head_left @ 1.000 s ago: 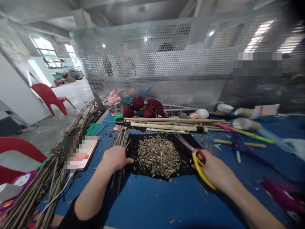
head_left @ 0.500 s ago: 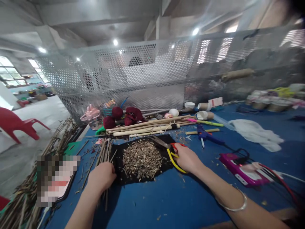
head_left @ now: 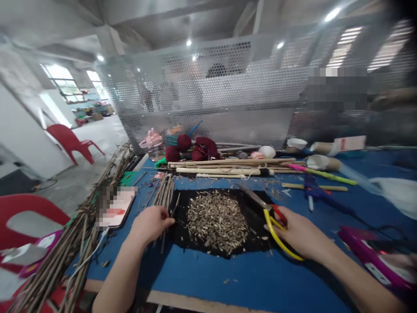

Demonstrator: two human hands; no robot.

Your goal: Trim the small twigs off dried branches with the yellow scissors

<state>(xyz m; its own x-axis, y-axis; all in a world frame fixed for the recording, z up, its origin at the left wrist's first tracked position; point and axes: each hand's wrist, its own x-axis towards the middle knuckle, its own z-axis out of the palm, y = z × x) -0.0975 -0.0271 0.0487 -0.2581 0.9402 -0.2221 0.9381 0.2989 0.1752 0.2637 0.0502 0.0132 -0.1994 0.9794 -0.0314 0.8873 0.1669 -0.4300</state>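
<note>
My left hand [head_left: 150, 224] is closed in a pinch, with a thin twig [head_left: 177, 204] sticking up from its fingertips. Beneath and behind that hand lies a bundle of twigs [head_left: 165, 191] on the blue table. My right hand [head_left: 298, 232] grips scissors [head_left: 275, 221] with red and yellow handles. Their blades point up and left over a black cloth [head_left: 180, 241]. A heap of short cut twig pieces [head_left: 216, 221] covers the middle of the cloth, between my two hands.
Long branches [head_left: 81, 234] line the left edge beside a phone [head_left: 117, 208]. Bamboo sticks [head_left: 228, 171] and dark red yarn balls [head_left: 172, 153] lie behind the cloth. A blue glue gun [head_left: 314, 193] and a purple power strip [head_left: 374, 256] are at right. A perforated metal screen [head_left: 208, 95] stands behind.
The view has swung left, so the table's things sit further right in the picture. The left hand stays by the twig bundle, and the right hand still grips the scissors.
</note>
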